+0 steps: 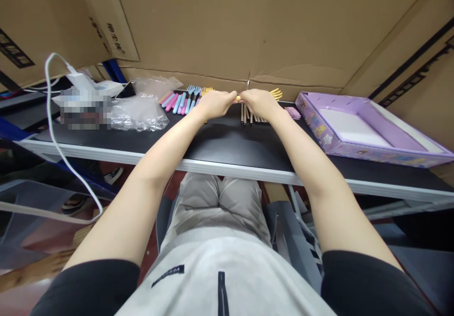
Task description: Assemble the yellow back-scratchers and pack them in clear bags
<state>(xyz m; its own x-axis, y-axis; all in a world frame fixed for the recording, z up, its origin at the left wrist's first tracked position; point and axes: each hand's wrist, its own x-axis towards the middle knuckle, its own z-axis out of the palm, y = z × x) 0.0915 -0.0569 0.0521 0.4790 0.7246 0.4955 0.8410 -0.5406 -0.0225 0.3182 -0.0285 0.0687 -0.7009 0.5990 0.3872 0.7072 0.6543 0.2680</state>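
My left hand (220, 104) and my right hand (260, 102) meet over the tabletop. Both have their fingers closed around a small yellow piece (238, 98), mostly hidden by the fingers; its kind cannot be made out. Beneath my right hand lies a row of thin metallic sticks (251, 117). Yellow fork-shaped ends (276, 94) stick out behind that hand. Left of my left hand are several blue fork-shaped pieces (193, 91), more yellow fork-shaped ends (206, 90), and pink and blue handles (176, 102) laid side by side.
Clear plastic bags (140, 112) lie on the left of the black table (230, 143). Further left, a white cable (49, 103) hangs past the edge. Small pink packets (292, 112) and an open purple box (354, 148) are on the right. A cardboard wall (213, 27) stands behind.
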